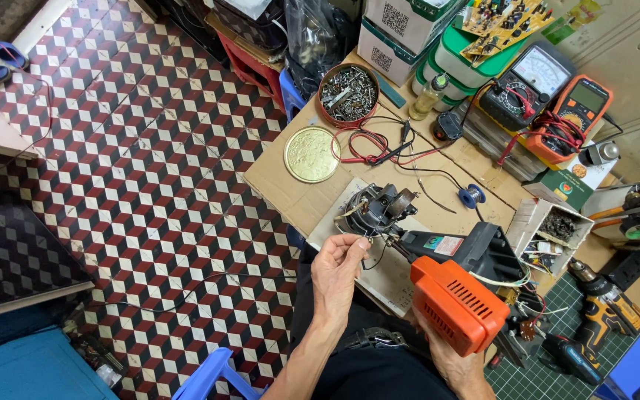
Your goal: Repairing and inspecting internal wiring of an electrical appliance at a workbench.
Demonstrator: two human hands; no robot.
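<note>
Cardboard [290,185] covers the cluttered bench above a checkered tile floor, where the right hand [450,363] grips an orange soldering gun [457,296], its tip aimed at a small motor [379,207]. The left hand [338,267] pinches a thin wire beside the motor, seemingly steadying it. Farther back stand a screw tin [348,94], two meters [550,96] and green-and-white boxes [401,30].

Even, soft daylight fills the scene, with faint shadows only. The round brass-coloured metal lid [312,154] gleams mildly (no harsh glare). Wide-angle bending curves the red, black and white patterned tile floor [150,148] near the edges. Focus stays sharp throughout.
</note>
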